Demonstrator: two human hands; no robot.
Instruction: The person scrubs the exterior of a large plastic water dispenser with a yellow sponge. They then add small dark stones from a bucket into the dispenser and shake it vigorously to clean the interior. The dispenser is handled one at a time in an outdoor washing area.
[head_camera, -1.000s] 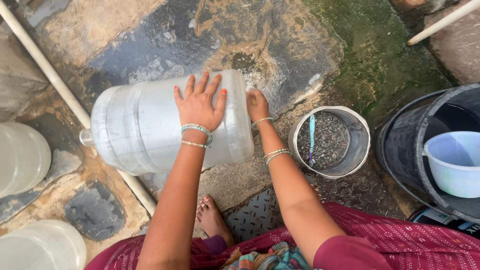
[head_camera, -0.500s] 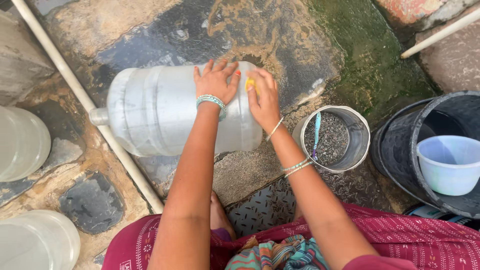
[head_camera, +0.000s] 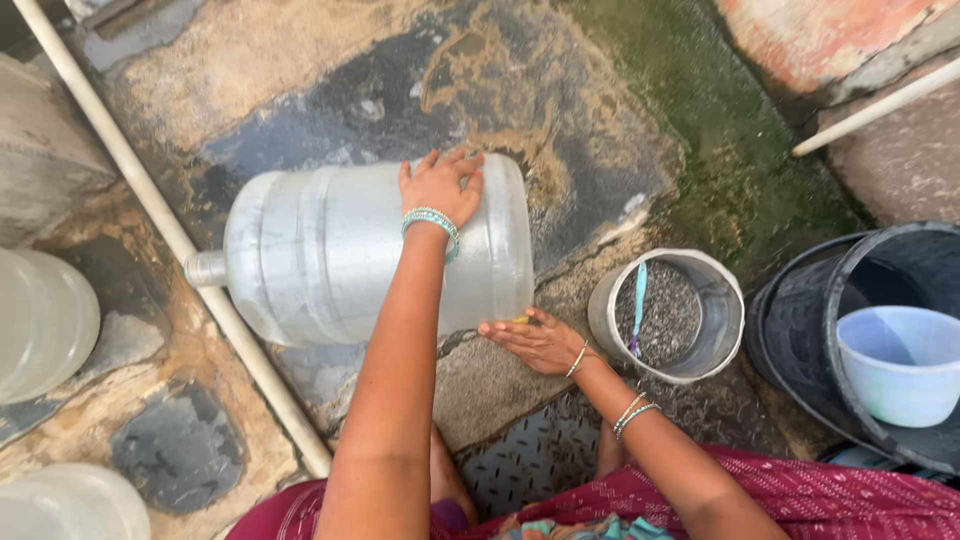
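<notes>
The big clear water jug (head_camera: 340, 255) lay on its side on the wet stone, ribbed and empty-looking, and I judged it mid-scrub, my left hand (head_camera: 442, 188) flat on top, my right hand (head_camera: 535, 342) pinching something small and yellow at its lower edge, rolling probably due next.

Soft, even daylight lit the scene, casting only faint shadows. The picture was sharp throughout, with mild sheen on the water jug (head_camera: 360, 255) and slight edge distortion.
</notes>
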